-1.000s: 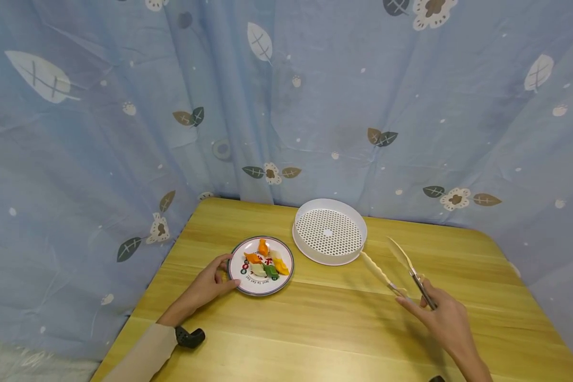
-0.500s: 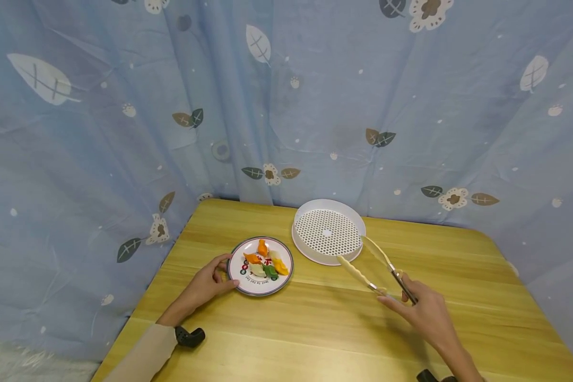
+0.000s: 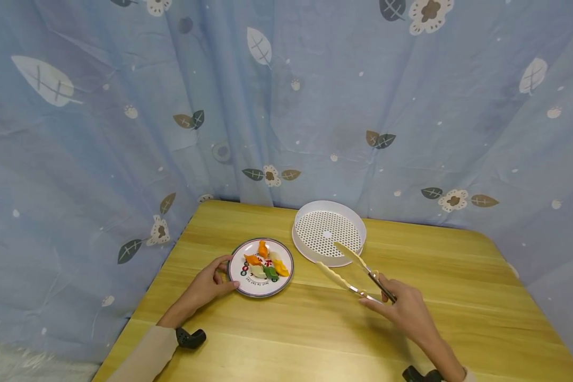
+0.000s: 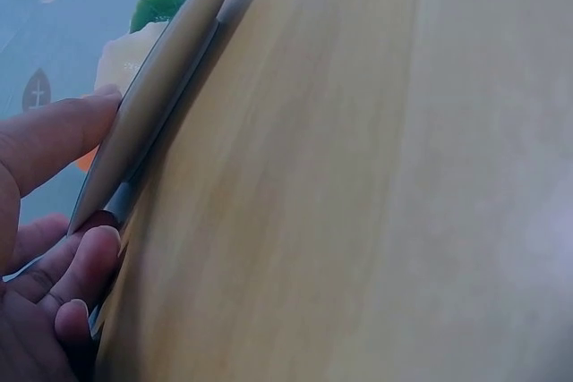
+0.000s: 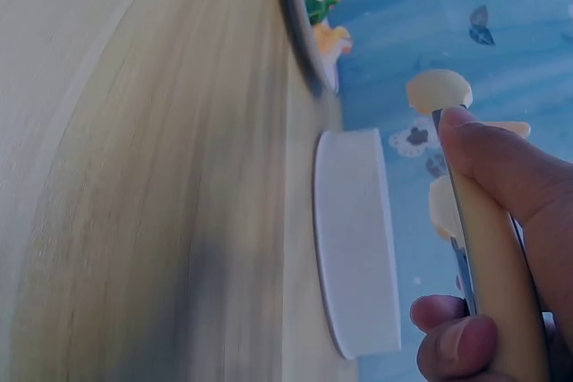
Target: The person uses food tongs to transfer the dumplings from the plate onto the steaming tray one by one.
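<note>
My left hand (image 3: 205,286) grips the near-left rim of a white plate (image 3: 278,285) with a dark edge. In the left wrist view, the thumb (image 4: 63,136) lies over the rim and the other fingers are curled at its underside. Several small coloured dumplings lie on the plate, among them orange (image 3: 253,259), green (image 3: 270,273), yellow (image 3: 280,268) and whitish (image 3: 258,271) ones. My right hand (image 3: 408,310) holds a pair of tongs (image 3: 350,255) with cream tips and metal handles. Their tips stand apart, with nothing between them, in front of a white perforated round tray (image 3: 310,252).
The wooden table (image 3: 277,339) carries the plate on the left and the round tray near its back edge. A blue patterned curtain (image 3: 315,106) hangs behind the table and along both sides. Black wrist cameras (image 3: 191,338) are strapped to both wrists.
My right hand has carried the tongs leftward, from the right of the round tray to its front, towards the plate. My left hand and the plate have stayed in place.
</note>
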### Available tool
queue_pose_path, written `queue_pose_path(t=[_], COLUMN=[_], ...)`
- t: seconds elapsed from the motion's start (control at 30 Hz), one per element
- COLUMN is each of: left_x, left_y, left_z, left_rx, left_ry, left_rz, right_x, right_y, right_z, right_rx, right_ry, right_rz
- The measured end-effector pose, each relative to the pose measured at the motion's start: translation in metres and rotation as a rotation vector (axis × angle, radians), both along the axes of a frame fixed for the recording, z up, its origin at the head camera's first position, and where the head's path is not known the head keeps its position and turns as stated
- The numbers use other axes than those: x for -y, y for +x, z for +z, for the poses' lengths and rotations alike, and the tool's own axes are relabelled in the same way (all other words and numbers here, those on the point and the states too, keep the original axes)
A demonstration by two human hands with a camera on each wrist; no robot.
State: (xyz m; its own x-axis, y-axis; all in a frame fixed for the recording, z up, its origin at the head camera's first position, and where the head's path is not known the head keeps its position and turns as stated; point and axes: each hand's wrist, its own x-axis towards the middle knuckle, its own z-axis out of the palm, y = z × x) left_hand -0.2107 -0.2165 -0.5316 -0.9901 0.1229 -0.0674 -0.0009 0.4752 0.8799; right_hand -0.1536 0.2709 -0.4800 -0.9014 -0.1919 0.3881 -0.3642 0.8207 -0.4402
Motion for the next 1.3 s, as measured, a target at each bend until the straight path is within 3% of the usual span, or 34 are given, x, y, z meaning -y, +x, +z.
queue_pose_path(t=[0.2, 0.57, 0.77, 1.07, 1.3], left_x=[0.000, -0.001, -0.001, 0.002, 0.000], left_y=[0.003, 0.002, 0.001, 0.001, 0.000], left_z=[0.001, 0.000, -0.001, -0.003, -0.003], left_rx=[-0.009, -0.005, -0.003, -0.020, -0.017], left_ry=[0.013, 0.022, 0.018, 0.026, 0.039], left_rz=[-0.001, 0.012, 0.019, 0.006, 0.004], right_x=[0.018, 0.047, 0.057, 0.072, 0.083], right_y=[-0.008, -0.017, -0.021, -0.028, -0.032], right_z=[-0.003, -0.009, -0.012, -0.014, -0.011], right_rx=[-0.035, 0.010, -0.009, -0.036, 0.038], right_ry=[-0.004, 0.032, 0.064, 0.128, 0.176], right_rz=[0.071, 0.184, 0.239, 0.228, 0.206])
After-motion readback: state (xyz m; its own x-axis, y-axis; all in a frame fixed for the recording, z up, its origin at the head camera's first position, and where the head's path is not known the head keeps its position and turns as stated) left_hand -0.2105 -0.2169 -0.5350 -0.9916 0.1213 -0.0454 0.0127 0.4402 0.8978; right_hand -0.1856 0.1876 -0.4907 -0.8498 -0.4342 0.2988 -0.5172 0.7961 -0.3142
